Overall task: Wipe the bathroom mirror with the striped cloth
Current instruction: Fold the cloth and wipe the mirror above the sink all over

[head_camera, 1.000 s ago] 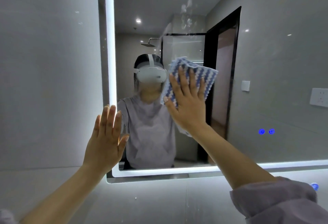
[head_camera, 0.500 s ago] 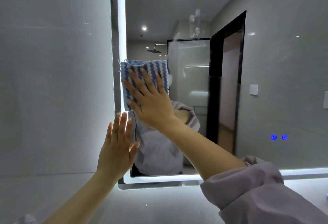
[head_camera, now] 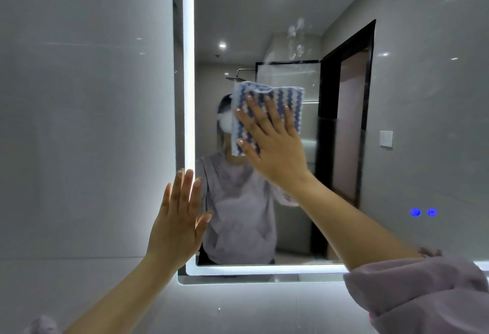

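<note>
On the mirror (head_camera: 264, 16) glass, left of centre, the striped cloth (head_camera: 275, 103) lies flat under the right hand (head_camera: 275, 148); its grip is apart, fingers spread and pressing, not curled. Half a second earlier the cloth was against the lit edge strip (head_camera: 188, 69); it has since travelled toward 3 o'clock, indicating a return stroke. At 7 o'clock of the cloth, the left hand (head_camera: 177, 222), grip apart, braces flat at the mirror's edge. At 1 o'clock, smears (head_camera: 297, 39) show unwiped: task judged incomplete
</note>
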Motion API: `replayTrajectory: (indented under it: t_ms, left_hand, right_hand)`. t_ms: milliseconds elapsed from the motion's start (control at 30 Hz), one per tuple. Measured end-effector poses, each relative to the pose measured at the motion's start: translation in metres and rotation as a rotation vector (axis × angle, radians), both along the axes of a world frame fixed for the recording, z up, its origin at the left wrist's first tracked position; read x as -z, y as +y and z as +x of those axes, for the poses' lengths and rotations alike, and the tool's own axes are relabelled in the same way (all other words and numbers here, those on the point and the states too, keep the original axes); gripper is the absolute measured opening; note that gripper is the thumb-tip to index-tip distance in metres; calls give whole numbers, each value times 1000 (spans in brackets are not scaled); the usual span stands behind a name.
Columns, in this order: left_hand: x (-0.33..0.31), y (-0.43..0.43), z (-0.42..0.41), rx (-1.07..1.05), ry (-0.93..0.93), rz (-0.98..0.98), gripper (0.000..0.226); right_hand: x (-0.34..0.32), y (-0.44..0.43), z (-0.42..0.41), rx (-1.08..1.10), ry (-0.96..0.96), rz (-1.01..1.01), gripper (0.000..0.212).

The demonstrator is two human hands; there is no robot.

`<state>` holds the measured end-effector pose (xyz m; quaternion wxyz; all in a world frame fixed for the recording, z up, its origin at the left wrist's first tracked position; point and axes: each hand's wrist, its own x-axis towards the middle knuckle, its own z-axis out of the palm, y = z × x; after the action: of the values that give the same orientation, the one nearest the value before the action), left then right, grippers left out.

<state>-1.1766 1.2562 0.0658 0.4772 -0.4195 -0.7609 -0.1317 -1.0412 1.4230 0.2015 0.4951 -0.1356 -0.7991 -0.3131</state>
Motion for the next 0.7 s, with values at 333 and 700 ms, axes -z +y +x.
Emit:
replayTrajectory:
  t_ms: [333, 700]
  left_hand:
    - [0, -1, 3, -2, 10, 12, 70]
    - [1, 1, -1, 30, -13, 8, 70]
  right_hand:
    - [13, 102, 91, 105, 214, -131, 64]
    - [28, 122, 128, 142, 512, -458, 67]
